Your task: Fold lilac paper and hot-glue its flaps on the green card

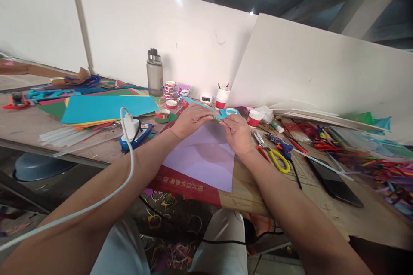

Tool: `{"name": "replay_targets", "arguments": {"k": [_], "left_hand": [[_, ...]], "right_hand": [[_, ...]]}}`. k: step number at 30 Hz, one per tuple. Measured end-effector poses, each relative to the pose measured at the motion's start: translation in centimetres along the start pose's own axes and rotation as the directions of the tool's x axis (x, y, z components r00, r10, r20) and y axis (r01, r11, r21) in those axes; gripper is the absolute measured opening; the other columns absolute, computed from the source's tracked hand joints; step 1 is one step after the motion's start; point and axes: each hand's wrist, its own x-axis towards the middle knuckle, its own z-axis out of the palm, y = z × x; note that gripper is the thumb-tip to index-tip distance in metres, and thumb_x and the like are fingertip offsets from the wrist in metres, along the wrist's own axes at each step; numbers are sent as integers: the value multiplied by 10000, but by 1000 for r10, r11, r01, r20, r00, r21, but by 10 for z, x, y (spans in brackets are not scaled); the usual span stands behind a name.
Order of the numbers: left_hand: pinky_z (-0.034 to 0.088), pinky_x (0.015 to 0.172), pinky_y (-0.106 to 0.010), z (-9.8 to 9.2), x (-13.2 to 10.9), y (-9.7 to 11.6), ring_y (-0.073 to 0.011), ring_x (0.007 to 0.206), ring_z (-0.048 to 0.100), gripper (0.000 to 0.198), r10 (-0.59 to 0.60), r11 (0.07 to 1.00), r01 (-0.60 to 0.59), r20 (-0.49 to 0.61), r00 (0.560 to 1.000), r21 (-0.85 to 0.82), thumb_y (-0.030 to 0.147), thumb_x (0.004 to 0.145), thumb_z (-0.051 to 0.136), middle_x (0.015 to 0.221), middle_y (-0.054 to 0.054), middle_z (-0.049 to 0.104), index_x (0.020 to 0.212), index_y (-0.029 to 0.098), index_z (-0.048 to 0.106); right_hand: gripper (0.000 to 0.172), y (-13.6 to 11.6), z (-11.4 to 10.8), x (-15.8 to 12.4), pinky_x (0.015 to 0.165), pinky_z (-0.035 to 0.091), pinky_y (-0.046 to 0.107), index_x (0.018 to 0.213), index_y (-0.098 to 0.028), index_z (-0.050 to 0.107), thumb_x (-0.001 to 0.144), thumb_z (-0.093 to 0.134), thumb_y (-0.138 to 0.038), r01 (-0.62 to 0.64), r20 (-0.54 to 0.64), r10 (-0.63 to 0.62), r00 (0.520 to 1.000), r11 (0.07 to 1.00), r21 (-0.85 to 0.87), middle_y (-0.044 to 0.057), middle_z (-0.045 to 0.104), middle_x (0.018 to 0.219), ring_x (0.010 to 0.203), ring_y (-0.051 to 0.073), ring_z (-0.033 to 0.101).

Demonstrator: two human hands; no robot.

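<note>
My left hand (193, 119) and my right hand (238, 134) are raised close together above a lavender paper sheet (203, 159). Both are closed, with the fingertips pinching a thin bluish strip (215, 117) that spans the small gap between them. Fingers cover most of the strip, so its full length does not show. Just behind my right hand, blue paper (224, 113) lies with a white ring (231, 111) on it. A red and white paper cup (254, 117) stands to the right of that hand.
Yellow-handled scissors (279, 161), a blue glue gun (282, 146) and a black phone (334, 180) lie on the right. Coloured sheets (109, 109), a plugged power strip (137, 135) and a bottle (155, 75) are left. A white cable (130, 167) crosses over my left arm.
</note>
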Motion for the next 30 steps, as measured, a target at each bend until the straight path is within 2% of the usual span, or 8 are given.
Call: {"name": "replay_targets", "arguments": {"k": [5, 10, 13, 18, 21, 25, 27, 30], "left_hand": [[382, 966, -327, 6, -2, 4, -182, 1033, 624, 313, 107, 991, -115, -104, 989, -69, 382, 975, 435, 1028, -50, 732, 998, 244, 714], [375, 972, -341, 16, -1, 11, -194, 1029, 607, 253, 46, 995, -59, -163, 986, -79, 406, 940, 513, 1011, -42, 724, 1010, 243, 694], [348, 987, -360, 17, 1, 13, -201, 1034, 597, 202, 33, 994, -49, -156, 987, -100, 381, 918, 561, 1002, -40, 717, 985, 240, 689], [348, 989, -378, 6, 2, 12, -215, 1062, 571, 169, -58, 986, 28, -180, 982, -163, 316, 919, 545, 983, -49, 705, 884, 234, 689], [375, 964, -374, 0, 3, 13, -220, 1032, 575, 183, -101, 979, 61, -196, 975, -196, 329, 914, 538, 966, -58, 697, 870, 224, 681], [383, 953, -368, 3, 4, 16, -210, 994, 582, 203, -51, 977, -4, -251, 967, -212, 339, 932, 504, 940, -48, 690, 866, 218, 654], [364, 975, -375, 6, 4, 15, -214, 1028, 561, 182, -67, 988, 19, -320, 945, -151, 364, 924, 526, 992, -50, 670, 907, 218, 633], [379, 954, -389, 10, 3, 12, -245, 1065, 517, 312, -184, 982, 178, -476, 860, -57, 446, 816, 669, 1081, -84, 602, 990, 201, 582]], "right_hand": [[390, -14, -11, 2, 829, 410, 381, 1157, -199, 672, 970, 404, -413, 33, -19, -35, 999, 997, -77, 118, 660, 1065, 1003, 255, 550], [407, -14, -13, 4, 818, 440, 386, 1033, -217, 729, 984, 360, -384, -14, -34, 13, 999, 1000, -27, 112, 666, 942, 917, 244, 561], [378, -9, -14, 6, 838, 468, 380, 1016, -218, 732, 968, 408, -406, -18, -43, 24, 999, 992, 124, 102, 667, 924, 928, 235, 575], [331, 1, -16, 7, 932, 471, 381, 1153, -246, 683, 918, 528, -420, -5, 40, -11, 999, 917, 399, 86, 660, 1095, 1057, 216, 584], [307, 3, -16, 6, 917, 484, 379, 1102, -253, 710, 940, 489, -392, -28, 8, 27, 1000, 920, 391, 74, 677, 1052, 1024, 205, 598], [312, -2, -16, 4, 830, 517, 368, 993, -245, 748, 946, 473, -385, -63, -80, 95, 992, 940, 335, 65, 695, 914, 902, 205, 618], [308, -5, -16, 3, 832, 517, 381, 1005, -256, 746, 946, 471, -382, -94, -103, 129, 986, 952, 291, 66, 695, 925, 903, 214, 618], [319, -7, -17, 2, 870, 505, 392, 1056, -255, 733, 958, 446, -353, -102, -151, 138, 979, 969, 227, 75, 692, 969, 944, 219, 609]]}}
